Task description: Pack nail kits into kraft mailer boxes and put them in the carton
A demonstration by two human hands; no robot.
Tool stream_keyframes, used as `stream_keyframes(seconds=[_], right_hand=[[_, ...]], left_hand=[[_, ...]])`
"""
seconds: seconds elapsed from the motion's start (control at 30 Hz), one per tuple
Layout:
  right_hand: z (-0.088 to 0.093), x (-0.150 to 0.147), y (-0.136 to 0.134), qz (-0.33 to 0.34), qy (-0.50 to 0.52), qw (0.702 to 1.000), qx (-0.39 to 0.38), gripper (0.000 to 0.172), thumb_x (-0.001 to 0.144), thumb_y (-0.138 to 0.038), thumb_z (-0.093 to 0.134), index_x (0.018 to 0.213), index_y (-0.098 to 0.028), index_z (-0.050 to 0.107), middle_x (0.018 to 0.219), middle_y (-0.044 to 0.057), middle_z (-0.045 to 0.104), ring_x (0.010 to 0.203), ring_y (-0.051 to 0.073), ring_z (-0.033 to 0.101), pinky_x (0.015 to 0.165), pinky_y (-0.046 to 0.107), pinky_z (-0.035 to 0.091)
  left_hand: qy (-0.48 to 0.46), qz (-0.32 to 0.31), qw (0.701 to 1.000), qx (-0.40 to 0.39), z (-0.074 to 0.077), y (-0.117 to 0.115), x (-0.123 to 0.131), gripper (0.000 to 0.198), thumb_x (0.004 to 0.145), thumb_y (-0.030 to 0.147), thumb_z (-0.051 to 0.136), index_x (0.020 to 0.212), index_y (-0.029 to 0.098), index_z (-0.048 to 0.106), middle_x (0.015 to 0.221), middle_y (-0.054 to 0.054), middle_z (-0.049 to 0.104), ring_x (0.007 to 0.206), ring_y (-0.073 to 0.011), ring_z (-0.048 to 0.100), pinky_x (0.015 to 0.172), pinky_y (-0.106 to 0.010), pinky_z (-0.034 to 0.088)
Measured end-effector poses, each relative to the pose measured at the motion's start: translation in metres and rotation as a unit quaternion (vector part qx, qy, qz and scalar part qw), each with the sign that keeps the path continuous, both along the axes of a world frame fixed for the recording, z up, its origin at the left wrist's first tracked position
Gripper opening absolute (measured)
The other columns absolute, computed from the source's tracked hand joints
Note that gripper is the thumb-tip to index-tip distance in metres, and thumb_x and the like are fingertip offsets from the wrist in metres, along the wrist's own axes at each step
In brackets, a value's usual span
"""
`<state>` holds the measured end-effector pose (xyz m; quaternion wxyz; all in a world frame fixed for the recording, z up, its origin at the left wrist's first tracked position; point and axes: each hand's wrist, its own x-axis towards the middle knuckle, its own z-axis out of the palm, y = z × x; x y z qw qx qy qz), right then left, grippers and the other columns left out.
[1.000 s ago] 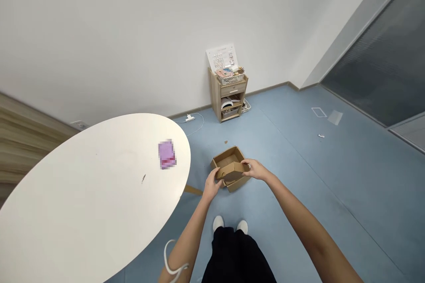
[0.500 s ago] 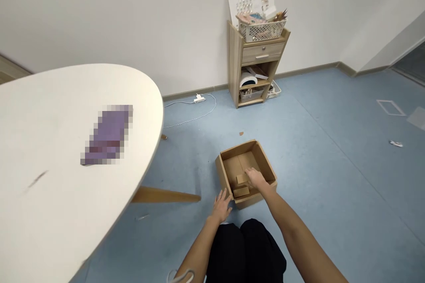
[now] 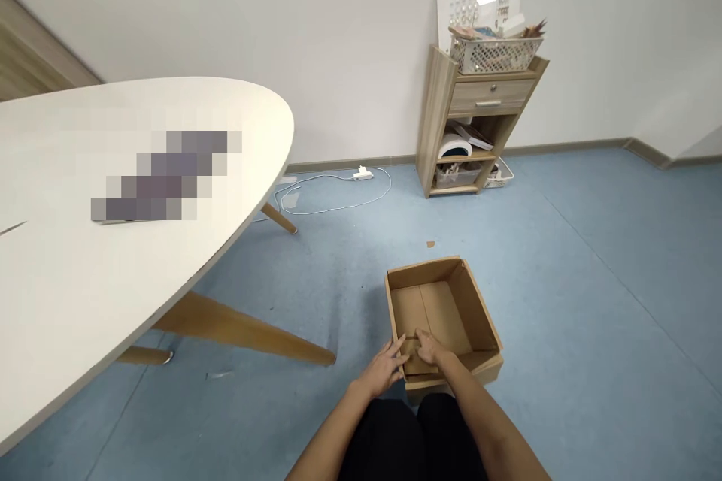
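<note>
An open cardboard box stands on the floor in front of my knees. Small brown cardboard boxes lie side by side in its near left corner; where one ends and the other begins is hard to see. My right hand reaches inside, fingers closed on the far side of one small box. At the left wall is my left hand, its fingers spread and reaching over the rim towards the small boxes.
A white oval table with wooden legs takes up the left side. By the wall stands a small wooden cabinet with a white basket on top. A white cable lies on the blue floor.
My right hand has brought the small box down and nearer, to the box's near left corner. My left hand's fingers have come over the rim. The view has shifted.
</note>
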<state>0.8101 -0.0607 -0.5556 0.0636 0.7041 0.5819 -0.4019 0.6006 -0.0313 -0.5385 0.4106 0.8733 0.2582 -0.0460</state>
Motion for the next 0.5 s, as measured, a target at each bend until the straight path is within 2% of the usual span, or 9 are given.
stream_keyframes(seconds=[0.07, 0.17, 0.2, 0.27, 0.33, 0.4, 0.5], right_hand=[[0.002, -0.005, 0.004, 0.008, -0.023, 1.000, -0.010, 0.054, 0.077, -0.013, 0.049, 0.131, -0.015, 0.055, 0.137, 0.016, 0.056, 0.131, 0.028, 0.047, 0.107, 0.041, 0.034], [0.013, -0.009, 0.010, 0.016, -0.069, 0.997, -0.003, 0.062, 0.079, -0.015, 0.048, 0.140, -0.013, 0.046, 0.151, 0.018, 0.038, 0.143, 0.032, 0.028, 0.114, 0.051, 0.022], [0.020, -0.010, 0.010, 0.019, -0.082, 0.996, 0.012, 0.065, 0.078, -0.015, 0.047, 0.143, -0.013, 0.043, 0.154, 0.017, 0.034, 0.144, 0.032, 0.026, 0.115, 0.051, 0.020], [0.038, -0.012, 0.006, 0.027, -0.095, 0.994, 0.054, 0.069, 0.076, -0.012, 0.047, 0.145, -0.014, 0.041, 0.154, 0.015, 0.035, 0.142, 0.030, 0.029, 0.115, 0.047, 0.020], [0.063, -0.014, -0.005, 0.027, -0.098, 0.991, 0.088, 0.068, 0.074, -0.010, 0.045, 0.142, -0.017, 0.045, 0.150, 0.013, 0.041, 0.140, 0.029, 0.034, 0.114, 0.046, 0.023], [0.094, -0.018, -0.020, 0.029, -0.102, 0.989, 0.100, 0.066, 0.075, -0.009, 0.043, 0.140, -0.016, 0.048, 0.147, 0.014, 0.045, 0.136, 0.029, 0.039, 0.112, 0.045, 0.027], [0.150, -0.025, -0.047, 0.042, -0.103, 0.988, 0.105, 0.065, 0.072, -0.007, 0.044, 0.135, -0.018, 0.054, 0.139, 0.013, 0.054, 0.130, 0.028, 0.047, 0.110, 0.041, 0.032]], left_hand=[[0.014, 0.007, 1.000, -0.021, 0.002, 0.002, 0.003, 0.052, 0.082, 0.023, 0.066, 0.133, 0.028, 0.056, 0.162, -0.004, 0.015, 0.145, -0.0363, 0.021, 0.117, -0.054, 0.025], [0.049, 0.028, 0.996, -0.071, 0.015, 0.003, 0.009, 0.054, 0.075, 0.021, 0.070, 0.127, 0.028, 0.062, 0.160, -0.005, 0.022, 0.144, -0.0374, 0.025, 0.117, -0.053, 0.025], [0.059, 0.048, 0.993, -0.088, 0.021, 0.002, 0.010, 0.055, 0.073, 0.022, 0.070, 0.128, 0.027, 0.062, 0.158, -0.006, 0.026, 0.144, -0.0372, 0.025, 0.117, -0.053, 0.025], [0.069, 0.111, 0.985, -0.110, 0.038, -0.005, 0.010, 0.058, 0.074, 0.024, 0.068, 0.131, 0.025, 0.059, 0.153, -0.008, 0.038, 0.143, -0.0350, 0.027, 0.117, -0.051, 0.025], [0.063, 0.182, 0.975, -0.109, 0.061, -0.016, 0.004, 0.053, 0.078, 0.025, 0.061, 0.131, 0.024, 0.058, 0.146, -0.007, 0.048, 0.142, -0.0298, 0.033, 0.117, -0.046, 0.026], [0.045, 0.221, 0.969, -0.104, 0.091, -0.029, -0.009, 0.047, 0.081, 0.026, 0.056, 0.128, 0.025, 0.060, 0.138, -0.006, 0.057, 0.137, -0.0268, 0.040, 0.116, -0.043, 0.028], [0.047, 0.255, 0.959, -0.117, 0.148, -0.047, -0.034, 0.044, 0.083, 0.031, 0.054, 0.125, 0.021, 0.062, 0.131, -0.009, 0.061, 0.129, -0.0283, 0.048, 0.112, -0.042, 0.032]])
